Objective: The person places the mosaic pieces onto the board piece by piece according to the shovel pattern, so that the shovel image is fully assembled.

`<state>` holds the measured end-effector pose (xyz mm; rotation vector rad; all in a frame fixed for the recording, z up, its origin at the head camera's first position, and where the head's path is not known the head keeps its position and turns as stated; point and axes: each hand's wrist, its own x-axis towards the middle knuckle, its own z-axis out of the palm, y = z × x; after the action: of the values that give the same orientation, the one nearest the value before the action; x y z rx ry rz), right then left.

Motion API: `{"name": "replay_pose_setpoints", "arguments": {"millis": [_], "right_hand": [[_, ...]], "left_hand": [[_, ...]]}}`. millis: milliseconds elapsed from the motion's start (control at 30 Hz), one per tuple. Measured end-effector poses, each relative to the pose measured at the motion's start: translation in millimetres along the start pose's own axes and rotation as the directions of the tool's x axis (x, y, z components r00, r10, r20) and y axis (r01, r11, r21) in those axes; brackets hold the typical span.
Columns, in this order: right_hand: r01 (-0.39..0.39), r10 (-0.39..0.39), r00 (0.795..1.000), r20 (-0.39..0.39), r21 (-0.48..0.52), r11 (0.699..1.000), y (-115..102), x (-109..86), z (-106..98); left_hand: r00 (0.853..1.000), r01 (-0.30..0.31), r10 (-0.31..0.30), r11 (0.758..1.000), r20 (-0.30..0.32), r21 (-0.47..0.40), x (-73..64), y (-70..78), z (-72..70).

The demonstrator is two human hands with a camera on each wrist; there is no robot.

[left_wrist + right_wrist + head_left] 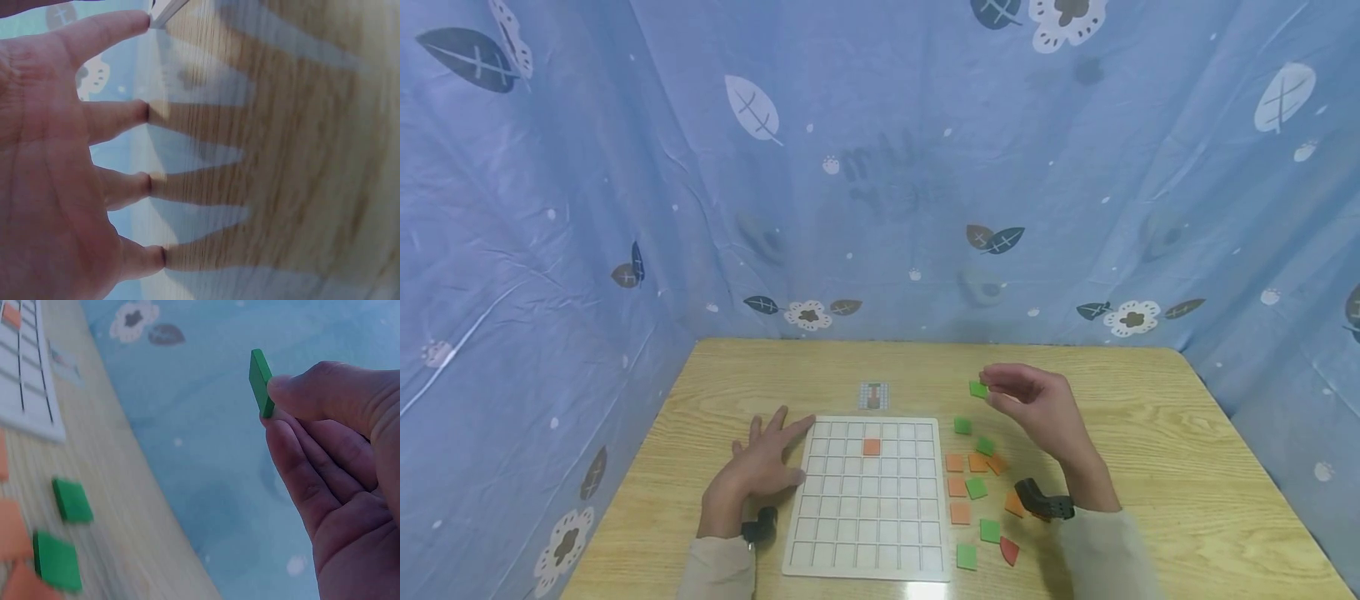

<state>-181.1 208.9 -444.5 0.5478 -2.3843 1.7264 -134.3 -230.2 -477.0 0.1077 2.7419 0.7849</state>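
Observation:
My right hand (1028,406) pinches a green square tile (259,384) between thumb and fingertips, raised off the table to the right of the board. In the head view that green tile (977,389) shows at the fingertips. My left hand (765,463) rests with fingers spread on the table, its forefinger and thumb at the left edge of the white grid board (857,507). In the left wrist view the fingertips (140,112) touch the wood. One orange square tile (872,447) lies in a cell in the board's second row from the top.
Right of the board lie several loose green tiles (989,531), several orange tiles (959,512) and a red quarter-round piece (1009,551). A small card with a grid picture (874,396) lies behind the board. A blue patterned curtain (880,167) surrounds the wooden table (1150,433).

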Motion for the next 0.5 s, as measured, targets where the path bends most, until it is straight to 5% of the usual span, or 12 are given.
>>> {"name": "replay_pose_setpoints", "arguments": {"millis": [500], "right_hand": [[0.011, -0.019, 0.997, 0.077, 0.097, 0.995, -17.3, 26.8, 56.7]], "left_hand": [[1.0, 0.007, -0.007, 1.0, -0.002, -0.009, 0.4, -0.3, 0.1]]}}
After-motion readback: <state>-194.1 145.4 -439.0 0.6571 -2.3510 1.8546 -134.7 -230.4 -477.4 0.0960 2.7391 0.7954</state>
